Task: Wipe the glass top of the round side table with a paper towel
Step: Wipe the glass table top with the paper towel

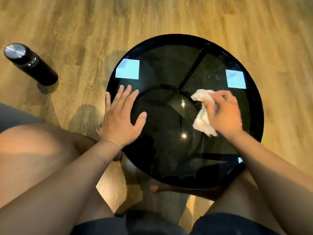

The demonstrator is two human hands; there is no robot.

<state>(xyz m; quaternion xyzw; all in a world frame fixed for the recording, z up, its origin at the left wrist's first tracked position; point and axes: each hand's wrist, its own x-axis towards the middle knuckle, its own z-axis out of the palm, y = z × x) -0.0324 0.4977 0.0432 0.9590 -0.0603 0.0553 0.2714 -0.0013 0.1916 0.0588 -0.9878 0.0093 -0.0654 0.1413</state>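
The round side table (pixel 169 53) has a dark glass top in a black rim and stands between my knees. My right hand (pixel 223 114) holds a crumpled white paper towel (pixel 202 116) pressed on the glass right of centre. Small white specks show on the glass at the far right, above the towel. My left hand (pixel 122 116) lies flat on the left part of the glass, fingers spread, holding nothing. Bright rectangular reflections sit on the glass at left and right.
A black cylindrical bottle (pixel 30 63) with a silver cap stands on the wooden floor (pixel 169 16) to the left of the table. My bare legs and feet flank the table's near side.
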